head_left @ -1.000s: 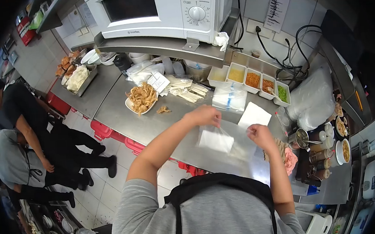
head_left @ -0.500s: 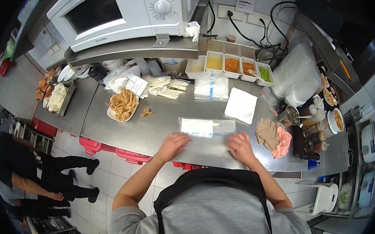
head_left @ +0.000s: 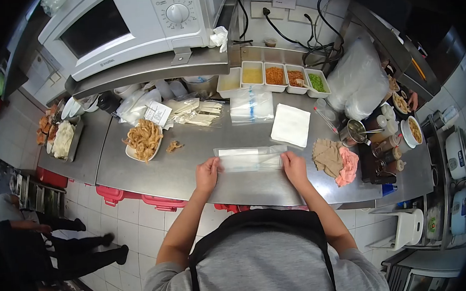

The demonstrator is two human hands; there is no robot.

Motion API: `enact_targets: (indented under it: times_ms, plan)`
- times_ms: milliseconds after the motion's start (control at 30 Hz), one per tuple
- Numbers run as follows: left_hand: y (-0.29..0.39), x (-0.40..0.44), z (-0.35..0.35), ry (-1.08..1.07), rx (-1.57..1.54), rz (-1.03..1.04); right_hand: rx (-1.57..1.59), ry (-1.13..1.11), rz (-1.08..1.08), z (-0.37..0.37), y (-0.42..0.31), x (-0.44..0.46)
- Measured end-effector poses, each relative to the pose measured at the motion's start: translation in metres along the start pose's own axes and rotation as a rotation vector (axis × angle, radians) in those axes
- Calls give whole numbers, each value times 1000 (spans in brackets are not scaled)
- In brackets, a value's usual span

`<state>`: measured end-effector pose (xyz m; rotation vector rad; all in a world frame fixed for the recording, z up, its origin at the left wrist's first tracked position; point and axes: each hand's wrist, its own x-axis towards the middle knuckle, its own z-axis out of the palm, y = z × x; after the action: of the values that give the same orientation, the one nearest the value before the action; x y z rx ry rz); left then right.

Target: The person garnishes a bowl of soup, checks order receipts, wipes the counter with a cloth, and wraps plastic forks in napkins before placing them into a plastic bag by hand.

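A clear plastic bag [head_left: 251,163] with a white rectangular packet or paper inside lies across the front part of the steel counter, its near part apparently folded over. My left hand [head_left: 208,173] is closed on the bag's left end, thumb and fingers pinched together. At the opposite end my right hand [head_left: 295,168] grips the bag in the same way. Beyond it are a stack of flat clear bags [head_left: 252,106] with a blue stripe and white paper napkins [head_left: 291,125]. To the left stands a white dish of fried pieces [head_left: 144,140], with one loose piece [head_left: 174,146] beside it.
Right of my hands lie brown and pink cloths [head_left: 327,157], near sauce bottles [head_left: 391,154] and a metal pot [head_left: 354,131]. Topping tubs [head_left: 275,76] line the back. A microwave [head_left: 135,31] sits on an overhanging shelf. Other people [head_left: 36,237] stand at the left.
Both hands have closed on the bag's ends after moving loosely near its lower edge. The bag looks narrower and its blue print is now covered. People at left shifted; the view moved slightly.
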<state>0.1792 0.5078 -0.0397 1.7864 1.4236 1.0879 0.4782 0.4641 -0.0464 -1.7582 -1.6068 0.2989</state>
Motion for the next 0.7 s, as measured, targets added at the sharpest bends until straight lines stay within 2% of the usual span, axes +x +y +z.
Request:
enact_targets:
  times_ms: [100,300,500,700]
  plan:
    - [-6,8,16,114,154,9,-292,130,-61,13,-8,6]
    - [-11,22,26,185,463,13,-458,83,-4,24,-8,17]
    - [-7,23,24,188,458,28,-536,-93,60,23,-11,26]
    - [9,28,19,144,411,-100,-536,-240,141,20,-23,34]
